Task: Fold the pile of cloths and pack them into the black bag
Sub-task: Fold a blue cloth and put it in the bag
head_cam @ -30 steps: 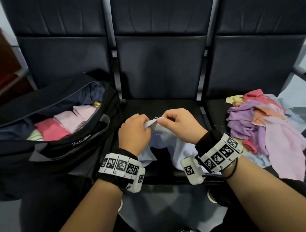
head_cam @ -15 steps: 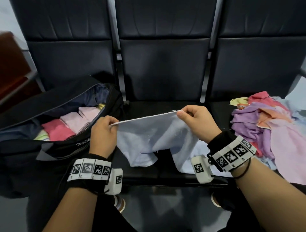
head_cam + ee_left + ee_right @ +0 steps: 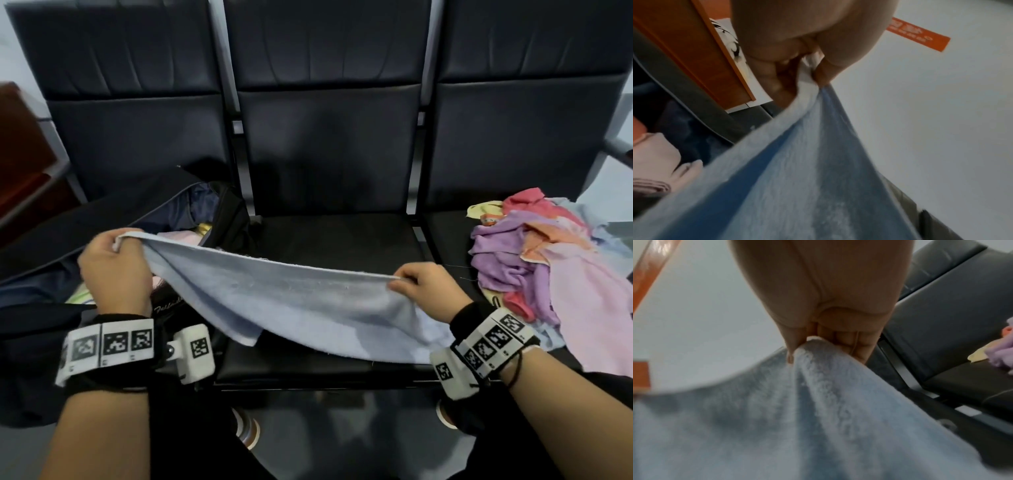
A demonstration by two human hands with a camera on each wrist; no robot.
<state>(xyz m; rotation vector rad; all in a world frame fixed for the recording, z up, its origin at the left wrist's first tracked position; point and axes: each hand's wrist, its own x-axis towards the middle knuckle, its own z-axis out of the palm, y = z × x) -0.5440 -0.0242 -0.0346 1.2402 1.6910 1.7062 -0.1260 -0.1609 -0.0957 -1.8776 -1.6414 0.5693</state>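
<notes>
A light blue cloth (image 3: pixel 291 301) hangs stretched between my two hands above the middle seat. My left hand (image 3: pixel 114 265) pinches its left corner over the open black bag (image 3: pixel 102 212). My right hand (image 3: pixel 423 291) pinches the right corner near the pile. In the left wrist view the fingers (image 3: pixel 777 78) curl round the blue cloth (image 3: pixel 797 170). In the right wrist view the thumb and fingers (image 3: pixel 842 337) clamp the cloth (image 3: pixel 797 418). The pile of loose cloths (image 3: pixel 548 270), purple, pink, orange and yellow, lies on the right seat. Folded pink cloths (image 3: pixel 655 149) lie inside the bag.
A row of dark padded seats (image 3: pixel 329 154) with upright backs runs across the view. The middle seat cushion (image 3: pixel 342 240) lies under the hanging cloth. A reddish wooden piece of furniture (image 3: pixel 20 154) stands at far left.
My hands have pulled apart from touching at the centre to wide on either side, spreading the blue cloth out flat between them. The left hand now hangs over the bag.
</notes>
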